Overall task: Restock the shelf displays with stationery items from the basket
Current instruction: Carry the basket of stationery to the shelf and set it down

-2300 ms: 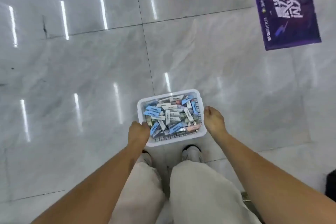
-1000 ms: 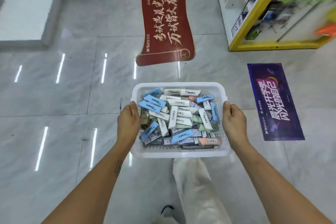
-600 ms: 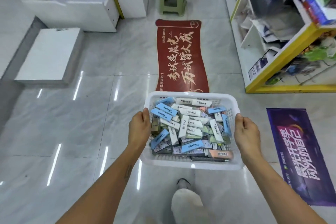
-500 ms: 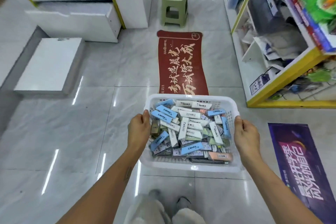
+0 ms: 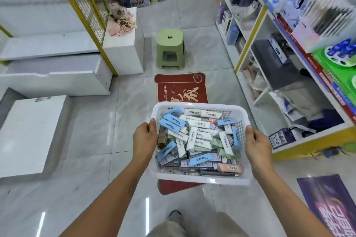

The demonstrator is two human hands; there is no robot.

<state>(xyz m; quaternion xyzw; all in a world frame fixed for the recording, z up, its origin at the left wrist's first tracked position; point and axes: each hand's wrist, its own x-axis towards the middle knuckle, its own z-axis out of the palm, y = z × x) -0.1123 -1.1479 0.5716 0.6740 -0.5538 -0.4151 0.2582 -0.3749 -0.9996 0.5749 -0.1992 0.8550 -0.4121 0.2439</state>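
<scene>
You hold the white perforated plastic basket out in front of you, above the glossy grey tiled floor. Your left hand grips the basket's left rim, thumb hooked over the top edge and fingers curled under its side; your right hand grips the right rim in the same way. The basket is heaped with small boxed stationery items, mostly white and light blue packets with barcodes, plus one pinkish box at the near right corner. Beneath the basket lies a red floor sticker with gold lettering, partly covered by it. Beyond the sticker stands a green plastic stool. To your right runs a yellow-framed white shelf unit stocked with boxes and packets, its contents blurred. A purple floor sticker lies at the lower right. White display platforms sit to your left.
</scene>
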